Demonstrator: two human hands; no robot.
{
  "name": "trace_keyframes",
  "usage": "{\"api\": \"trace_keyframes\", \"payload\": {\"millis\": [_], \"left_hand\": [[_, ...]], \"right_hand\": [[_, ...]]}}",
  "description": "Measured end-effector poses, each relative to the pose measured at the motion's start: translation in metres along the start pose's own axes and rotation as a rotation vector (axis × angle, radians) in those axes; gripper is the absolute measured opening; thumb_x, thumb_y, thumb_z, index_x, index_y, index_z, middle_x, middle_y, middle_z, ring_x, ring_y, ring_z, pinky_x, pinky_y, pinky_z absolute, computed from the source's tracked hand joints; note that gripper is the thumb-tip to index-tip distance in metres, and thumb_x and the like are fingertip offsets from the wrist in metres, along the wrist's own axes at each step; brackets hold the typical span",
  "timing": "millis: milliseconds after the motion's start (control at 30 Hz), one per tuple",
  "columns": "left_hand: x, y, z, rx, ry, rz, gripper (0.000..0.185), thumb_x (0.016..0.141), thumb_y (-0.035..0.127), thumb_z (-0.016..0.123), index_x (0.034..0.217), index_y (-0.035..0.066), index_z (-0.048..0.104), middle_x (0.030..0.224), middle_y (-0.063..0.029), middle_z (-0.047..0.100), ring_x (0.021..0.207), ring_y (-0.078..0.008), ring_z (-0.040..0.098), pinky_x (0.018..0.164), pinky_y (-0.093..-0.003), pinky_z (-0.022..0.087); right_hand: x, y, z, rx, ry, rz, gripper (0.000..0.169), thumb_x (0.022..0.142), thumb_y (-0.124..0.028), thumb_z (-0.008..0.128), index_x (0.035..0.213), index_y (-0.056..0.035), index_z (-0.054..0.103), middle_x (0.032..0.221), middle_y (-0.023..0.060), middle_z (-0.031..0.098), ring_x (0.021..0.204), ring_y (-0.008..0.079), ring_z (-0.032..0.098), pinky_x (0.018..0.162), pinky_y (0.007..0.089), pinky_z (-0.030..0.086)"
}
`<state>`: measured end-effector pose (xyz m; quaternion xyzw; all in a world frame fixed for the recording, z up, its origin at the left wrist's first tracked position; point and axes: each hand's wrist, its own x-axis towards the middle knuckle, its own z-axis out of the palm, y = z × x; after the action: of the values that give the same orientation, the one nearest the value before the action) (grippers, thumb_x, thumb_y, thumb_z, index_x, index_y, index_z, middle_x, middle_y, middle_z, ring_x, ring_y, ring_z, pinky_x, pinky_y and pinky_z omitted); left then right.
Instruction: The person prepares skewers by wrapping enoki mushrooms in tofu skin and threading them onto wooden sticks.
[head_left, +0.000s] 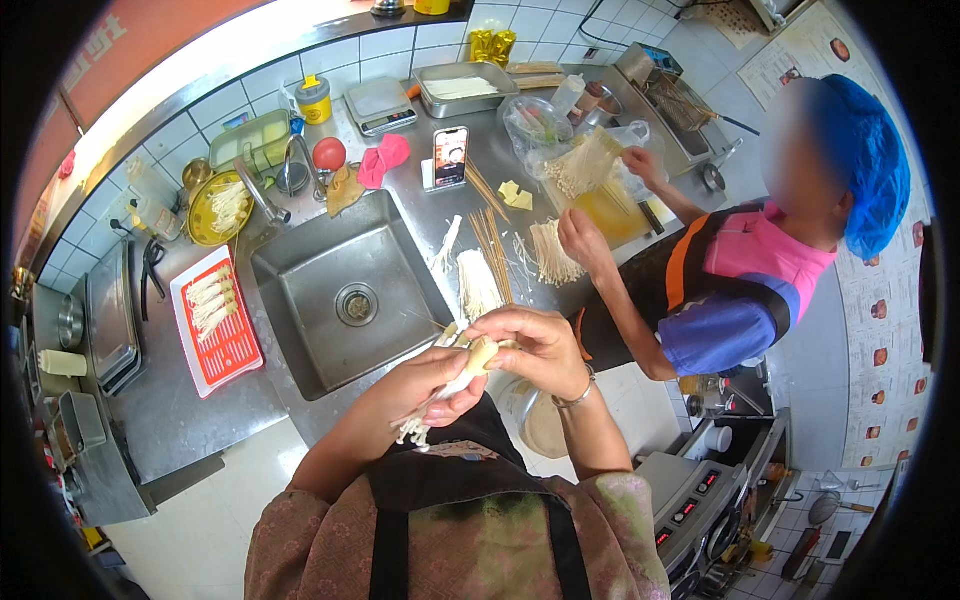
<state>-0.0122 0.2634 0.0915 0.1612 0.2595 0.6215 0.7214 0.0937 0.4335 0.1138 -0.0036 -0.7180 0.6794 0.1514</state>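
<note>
In front of my apron, my left hand (439, 384) holds a small bundle of enoki mushrooms (459, 384), caps pointing down and left. The fingers of my right hand (536, 349) pinch a pale yellow wrapping strip (482, 354) around the bundle's upper end. Just beyond my hands lies a larger bunch of enoki (478, 281) at the sink's right edge. Beside it are bamboo skewers (491, 251) and several cut pale yellow pieces (516, 196). Wrapped enoki bundles (212, 300) lie in a row on a red and white draining tray (244, 352), left of the sink.
A steel sink (322, 345) lies ahead of me, with its faucet (262, 195) behind. A phone (450, 154) stands upright beyond it. At right, a co-worker (720, 300) handles enoki over a cutting board (619, 221) with a knife (651, 217). A yellow colander (202, 217) holds more enoki.
</note>
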Motion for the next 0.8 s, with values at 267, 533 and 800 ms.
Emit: {"api": "trace_keyframes", "payload": {"millis": [267,533,800], "left_hand": [[0.009,-0.011,0.001,0.984,0.362,0.592,0.027,0.100,0.023,0.040,0.104,-0.001,0.054,0.076,-0.0046,0.061,0.058,-0.0118,0.059,0.053,-0.0241,0.046],[0.007,-0.007,-0.009,0.001,0.046,0.097,0.040,0.099,0.040,0.041,0.095,0.002,0.054,0.072,-0.0055,0.056,0.049,-0.0094,0.050,0.048,-0.0216,0.041],[0.016,-0.018,-0.002,1.077,0.525,0.693,0.018,0.093,0.012,0.055,0.101,-0.004,0.052,0.086,-0.0123,0.064,0.074,-0.0178,0.066,0.068,-0.0291,0.051]], "right_hand": [[-0.003,-0.002,-0.004,-0.305,0.053,-0.010,0.025,0.078,-0.005,0.072,0.103,-0.0024,0.068,0.092,0.0084,0.069,0.080,0.0143,0.066,0.069,0.0252,0.052],[-0.002,0.000,-0.010,-0.242,-0.037,-0.062,0.025,0.080,-0.004,0.070,0.105,-0.0016,0.067,0.092,0.0098,0.069,0.082,0.0164,0.067,0.072,0.0257,0.051],[-0.009,0.004,-0.007,-0.235,0.127,0.043,0.025,0.080,-0.004,0.071,0.104,0.0000,0.067,0.092,0.0100,0.069,0.083,0.0140,0.067,0.072,0.0250,0.051]]}}
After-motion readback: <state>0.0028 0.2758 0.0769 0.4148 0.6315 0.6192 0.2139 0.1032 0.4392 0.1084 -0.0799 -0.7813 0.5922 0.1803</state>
